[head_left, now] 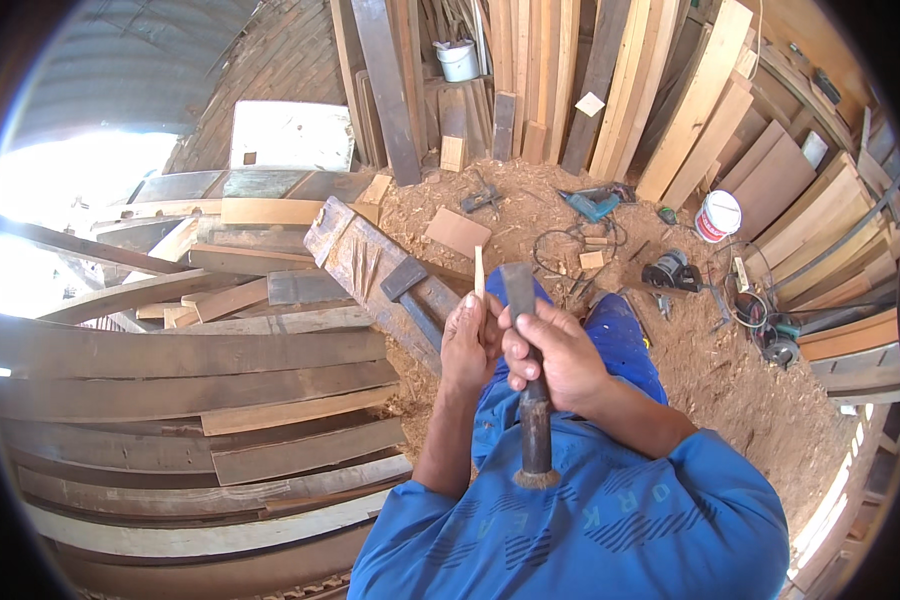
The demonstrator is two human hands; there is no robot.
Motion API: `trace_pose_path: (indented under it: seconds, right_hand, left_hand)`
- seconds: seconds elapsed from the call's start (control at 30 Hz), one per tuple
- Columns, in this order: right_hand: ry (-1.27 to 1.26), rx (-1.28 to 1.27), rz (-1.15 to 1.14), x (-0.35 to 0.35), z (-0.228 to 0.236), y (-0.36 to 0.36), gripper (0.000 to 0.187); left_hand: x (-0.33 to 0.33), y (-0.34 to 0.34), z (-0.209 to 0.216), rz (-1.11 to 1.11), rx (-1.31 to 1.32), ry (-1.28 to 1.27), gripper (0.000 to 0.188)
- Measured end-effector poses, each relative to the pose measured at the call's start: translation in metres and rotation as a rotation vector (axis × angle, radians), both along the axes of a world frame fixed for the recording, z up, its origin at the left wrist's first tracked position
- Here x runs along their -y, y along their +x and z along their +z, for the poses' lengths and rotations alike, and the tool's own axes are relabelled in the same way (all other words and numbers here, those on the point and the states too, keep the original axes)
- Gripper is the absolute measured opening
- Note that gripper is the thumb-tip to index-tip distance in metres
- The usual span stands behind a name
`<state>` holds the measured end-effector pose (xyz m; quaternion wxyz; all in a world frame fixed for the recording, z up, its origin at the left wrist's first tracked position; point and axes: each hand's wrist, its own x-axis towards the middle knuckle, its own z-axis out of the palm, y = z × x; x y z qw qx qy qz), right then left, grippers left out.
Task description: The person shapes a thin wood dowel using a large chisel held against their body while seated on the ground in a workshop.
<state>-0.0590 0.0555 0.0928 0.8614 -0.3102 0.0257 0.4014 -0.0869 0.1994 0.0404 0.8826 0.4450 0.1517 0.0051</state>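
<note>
The right hand [562, 358] grasps a chisel [536, 425], blade pointing away from the blue shirt [570, 545], butt toward it; the left hand [466, 345] pinches a wood sliver [479, 272], long axes nearly parallel.

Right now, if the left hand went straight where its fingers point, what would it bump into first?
Probably the flat brown board on the sawdust, beyond the thin wooden stick in the left hand; but it might pass over, since depth is unclear.
</note>
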Motion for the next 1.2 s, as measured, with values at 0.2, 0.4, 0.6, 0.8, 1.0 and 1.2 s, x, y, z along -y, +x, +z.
trace_pose_path:
  seconds: [0.2, 0.4, 0.6, 0.8, 1.0, 1.2]
  right_hand:
    - [0.008, -0.048, 0.232, -0.012, 0.004, -0.022, 0.014]
    - [-0.053, 0.003, 0.23, -0.004, 0.006, -0.027, 0.016]
    - [-0.097, 0.084, 0.211, 0.002, 0.018, -0.026, 0.017]
    - [-0.076, 0.092, 0.132, 0.01, 0.026, -0.025, 0.019]
    - [-0.299, 0.476, -0.17, 0.041, 0.037, 0.005, 0.017]
    - [-0.639, 0.689, -0.069, 0.024, 0.0, 0.032, 0.014]
  left_hand:
    - [-0.015, -0.009, -0.01, -0.046, 0.138, 0.277, 0.029]
    - [-0.014, -0.015, 0.005, -0.105, 0.159, 0.558, 0.032]
    - [-0.003, -0.019, 0.018, -0.116, 0.137, 0.452, 0.036]
    - [0.006, -0.023, 0.022, -0.134, 0.136, 0.401, 0.035]
    - [0.019, -0.096, -0.037, -0.217, -0.086, 0.236, 0.034]
    - [0.017, -0.04, -0.008, -0.178, 0.219, 0.644, 0.018]
